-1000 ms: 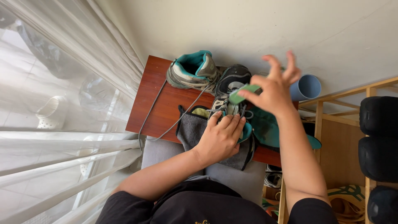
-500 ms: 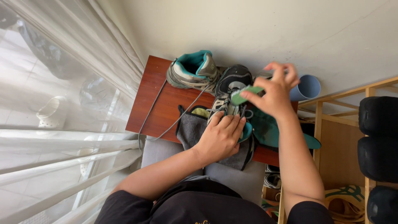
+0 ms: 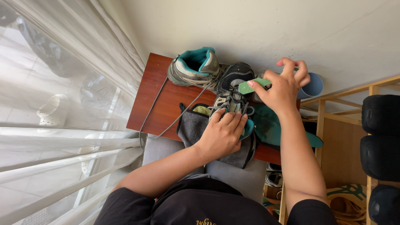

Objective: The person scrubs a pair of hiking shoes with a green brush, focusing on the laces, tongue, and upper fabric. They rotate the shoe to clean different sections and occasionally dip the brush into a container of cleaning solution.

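My left hand (image 3: 224,135) presses down on a grey and black hiking boot (image 3: 231,88) with a teal lining, gripping its heel end over a grey cloth (image 3: 194,127). My right hand (image 3: 283,85) is raised above the boot's toe, fingers closed on a small green brush-like tool (image 3: 250,86). A second boot (image 3: 195,67), grey with a teal lining, stands behind on the reddish wooden table (image 3: 160,98). A long grey lace (image 3: 152,108) trails from it across the table. Teal insoles (image 3: 271,129) lie under my right forearm.
A light blue cup (image 3: 313,86) sits by the wall at the table's far right corner. Sheer white curtains (image 3: 62,104) hang on the left. On the right stands a wooden shelf frame (image 3: 323,125) beside black rounded cushions (image 3: 381,137); more shoes (image 3: 275,179) lie below.
My right hand's fingers, spread a second ago, have curled closed around the green tool and the hand has dropped slightly toward the boot. My left hand has stayed on the boot.
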